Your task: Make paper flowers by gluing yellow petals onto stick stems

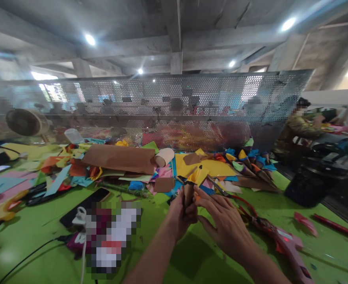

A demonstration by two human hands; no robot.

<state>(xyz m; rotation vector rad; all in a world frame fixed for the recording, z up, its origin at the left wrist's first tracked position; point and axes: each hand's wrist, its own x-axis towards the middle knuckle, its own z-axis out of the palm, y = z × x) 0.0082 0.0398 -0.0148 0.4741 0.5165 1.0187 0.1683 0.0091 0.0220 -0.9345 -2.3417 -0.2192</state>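
Note:
My left hand [178, 215] is wrapped around a small brown paper cone [188, 193], held upright above the green table. Folded yellow paper [198, 175] sticks out of the cone's top. My right hand [224, 221] is beside the cone with its fingers stretched toward it and its thumb apart. Its index fingertip is at the cone's upper side, near a bit of orange; whether it touches cannot be made out. To the right lie red-handled scissors [247, 207] and a pink glue gun [286, 238].
Colored paper scraps and a brown paper sheet [120, 157] cover the table's back. Several similar cones [253, 167] lie back right. A phone [85, 207] and power strip [76, 241] with cords are left. A black bin [312, 181] and a person [298, 126] are right, behind a perforated screen's [176, 94] end.

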